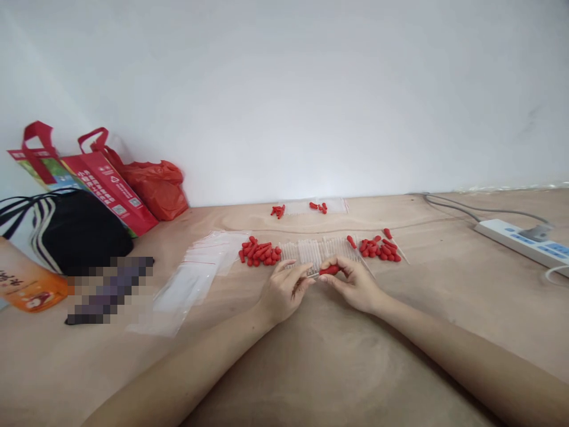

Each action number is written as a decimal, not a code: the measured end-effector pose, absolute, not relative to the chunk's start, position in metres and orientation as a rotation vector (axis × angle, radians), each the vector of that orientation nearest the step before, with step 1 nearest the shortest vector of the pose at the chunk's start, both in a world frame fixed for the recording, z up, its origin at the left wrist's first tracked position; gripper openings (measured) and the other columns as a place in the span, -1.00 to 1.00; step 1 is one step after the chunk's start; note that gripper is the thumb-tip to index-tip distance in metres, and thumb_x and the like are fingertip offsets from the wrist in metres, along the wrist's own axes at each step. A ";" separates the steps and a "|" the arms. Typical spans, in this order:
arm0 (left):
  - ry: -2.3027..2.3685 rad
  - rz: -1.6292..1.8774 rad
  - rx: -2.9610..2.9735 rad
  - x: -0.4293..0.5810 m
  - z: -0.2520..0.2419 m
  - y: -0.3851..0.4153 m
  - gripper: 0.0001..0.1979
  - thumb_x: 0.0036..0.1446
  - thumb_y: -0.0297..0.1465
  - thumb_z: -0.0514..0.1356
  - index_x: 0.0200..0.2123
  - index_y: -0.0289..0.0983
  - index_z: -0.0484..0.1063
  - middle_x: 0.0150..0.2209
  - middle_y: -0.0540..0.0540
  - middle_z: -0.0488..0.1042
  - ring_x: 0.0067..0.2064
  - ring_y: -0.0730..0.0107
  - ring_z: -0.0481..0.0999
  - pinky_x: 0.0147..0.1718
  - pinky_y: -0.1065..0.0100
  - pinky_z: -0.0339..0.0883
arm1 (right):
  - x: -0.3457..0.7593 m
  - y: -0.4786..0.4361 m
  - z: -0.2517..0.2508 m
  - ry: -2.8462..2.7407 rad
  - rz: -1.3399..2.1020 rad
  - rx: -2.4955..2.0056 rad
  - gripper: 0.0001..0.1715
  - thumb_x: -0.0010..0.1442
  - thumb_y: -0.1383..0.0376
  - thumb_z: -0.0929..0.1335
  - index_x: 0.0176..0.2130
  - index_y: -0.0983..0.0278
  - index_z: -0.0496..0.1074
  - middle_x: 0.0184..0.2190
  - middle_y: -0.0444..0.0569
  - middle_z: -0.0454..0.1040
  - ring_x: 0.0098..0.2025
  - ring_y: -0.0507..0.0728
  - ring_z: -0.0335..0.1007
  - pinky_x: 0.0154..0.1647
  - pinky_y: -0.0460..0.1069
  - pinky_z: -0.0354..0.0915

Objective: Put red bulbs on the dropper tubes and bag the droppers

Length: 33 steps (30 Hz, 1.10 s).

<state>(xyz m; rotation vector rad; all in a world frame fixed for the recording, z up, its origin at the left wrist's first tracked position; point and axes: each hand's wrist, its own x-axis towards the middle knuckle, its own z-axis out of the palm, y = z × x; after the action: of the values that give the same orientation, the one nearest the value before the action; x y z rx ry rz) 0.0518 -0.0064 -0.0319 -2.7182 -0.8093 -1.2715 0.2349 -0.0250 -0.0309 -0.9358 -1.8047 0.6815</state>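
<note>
My right hand (358,286) pinches a red rubber bulb (329,270) between thumb and fingers. My left hand (283,289), just beside it, is closed on a thin tube (313,275) whose end points at the bulb; whether the two are joined I cannot tell. Behind both hands lies a row of thin clear tubes (311,250) on the table. A heap of red bulbs (258,252) sits to the left of that row. On the right is another group of red bulbs (383,249), some with tubes attached.
Clear plastic zip bags (191,281) lie left of the hands. Farther back, small red bulbs (278,211) rest beside another clear bag (297,207). Carrier bags (106,187) and a black bag (84,231) stand at left. A power strip (524,243) with cables is at right.
</note>
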 end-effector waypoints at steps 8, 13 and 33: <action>-1.003 -1.232 -2.714 0.048 -0.030 -0.004 -0.58 0.06 -0.34 0.12 0.00 -0.29 0.14 -0.26 -0.12 0.42 -0.19 0.27 0.38 -0.13 0.18 0.22 | 0.297 0.008 0.001 -1.560 0.733 -1.175 -0.63 0.10 0.19 0.23 -0.07 0.21 0.16 -0.47 -0.16 0.27 -0.45 0.02 0.24 -0.43 -0.05 0.23; -1.023 -1.089 -2.739 0.050 -0.028 -0.005 -0.72 0.04 -0.39 0.11 -0.13 -0.29 0.26 -0.28 -0.13 0.41 -0.20 0.24 0.35 -0.12 0.14 0.17 | 0.345 0.023 0.004 -1.674 0.498 -1.624 -0.68 0.03 0.22 0.25 -0.18 0.25 0.16 -0.62 -0.23 0.21 -0.59 0.02 0.16 -0.55 -0.06 0.13; -1.020 -1.039 -2.763 0.052 -0.028 -0.004 -0.88 0.03 -0.41 0.13 -0.31 -0.26 0.38 -0.29 -0.08 0.42 -0.22 0.29 0.34 -0.13 0.19 0.15 | 0.364 0.036 -0.021 -1.758 0.159 -1.894 -0.63 0.02 0.13 0.26 -0.21 0.29 0.32 -0.62 -0.14 0.36 -0.51 0.08 0.31 -0.50 -0.07 0.14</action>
<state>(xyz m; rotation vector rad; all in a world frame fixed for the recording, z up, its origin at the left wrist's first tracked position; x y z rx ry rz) 0.0516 -0.0044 -0.0282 -2.7625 -1.0199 -1.0390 0.3644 0.0364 -0.0210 -1.8939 -1.7585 0.1591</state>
